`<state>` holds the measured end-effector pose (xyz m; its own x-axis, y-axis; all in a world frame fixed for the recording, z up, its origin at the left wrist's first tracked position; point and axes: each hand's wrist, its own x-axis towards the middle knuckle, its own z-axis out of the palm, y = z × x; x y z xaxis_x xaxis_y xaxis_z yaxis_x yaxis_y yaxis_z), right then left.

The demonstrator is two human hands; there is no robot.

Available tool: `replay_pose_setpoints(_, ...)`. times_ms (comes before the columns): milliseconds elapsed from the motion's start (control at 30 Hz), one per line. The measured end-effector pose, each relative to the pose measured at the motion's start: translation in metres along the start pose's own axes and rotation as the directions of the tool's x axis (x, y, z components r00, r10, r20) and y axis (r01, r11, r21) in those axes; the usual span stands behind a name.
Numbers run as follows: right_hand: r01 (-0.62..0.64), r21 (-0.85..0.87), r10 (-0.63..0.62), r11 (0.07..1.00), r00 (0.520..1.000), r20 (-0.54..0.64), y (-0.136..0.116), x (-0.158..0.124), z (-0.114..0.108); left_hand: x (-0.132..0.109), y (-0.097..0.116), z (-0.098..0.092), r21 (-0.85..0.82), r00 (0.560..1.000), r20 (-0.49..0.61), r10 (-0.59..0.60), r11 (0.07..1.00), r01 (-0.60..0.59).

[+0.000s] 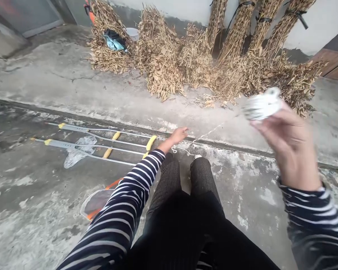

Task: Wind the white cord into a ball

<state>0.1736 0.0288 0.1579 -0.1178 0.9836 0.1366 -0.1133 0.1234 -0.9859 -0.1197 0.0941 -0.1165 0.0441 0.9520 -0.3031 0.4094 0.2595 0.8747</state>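
My right hand [290, 138] is raised at the right, its fingers closed on a wound bundle of white cord [263, 105]. The bundle is smeared by motion, with a small loop at its top. A length of thin white cord [205, 134] stretches over the ground and curls near my feet, fading toward the bundle. My left hand [179, 135] reaches forward and low above the kerb line, close to the loose cord. Its fingers point right, looking loosely stretched, and I see nothing held in them.
A pair of crutches [101, 129] with yellow pads lies on the concrete at left, over a crumpled clear plastic bag [81, 150]. An orange-edged mesh item [97, 202] is partly behind my left arm. Dried plant bundles [163, 56] lean along the wall, with a white bucket [133, 33] among them.
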Motion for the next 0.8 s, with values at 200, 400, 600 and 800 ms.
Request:
replay_pose_setpoints(200, -0.443, 0.178, 0.433, 0.879, 0.897, 0.092, 0.089, 0.019, 0.041, -0.038, 0.087, 0.048, -0.409, 0.884, -0.047, 0.466, 0.798, -0.442)
replay_pose_setpoints(400, -0.367, 0.156, 0.357, 0.917, 0.930, 0.087, 0.100, 0.020, 0.019, -0.061, 0.097, 0.043, -0.308, 0.895, -0.138, 0.425, 0.840, -0.447)
replay_pose_setpoints(600, -0.172, 0.132, 0.174, 0.976, 0.985, 0.002, 0.076, 0.009, -0.013, -0.053, 0.050, 0.036, -0.204, 0.925, -0.060, 0.375, 0.902, -0.379)
replay_pose_setpoints(800, 0.020, 0.493, 0.143, 0.870, 0.946, -0.291, 0.031, -0.008, -0.024, -0.051, -0.015, 0.002, 0.023, 0.952, -0.057, 0.301, 0.954, -0.300)
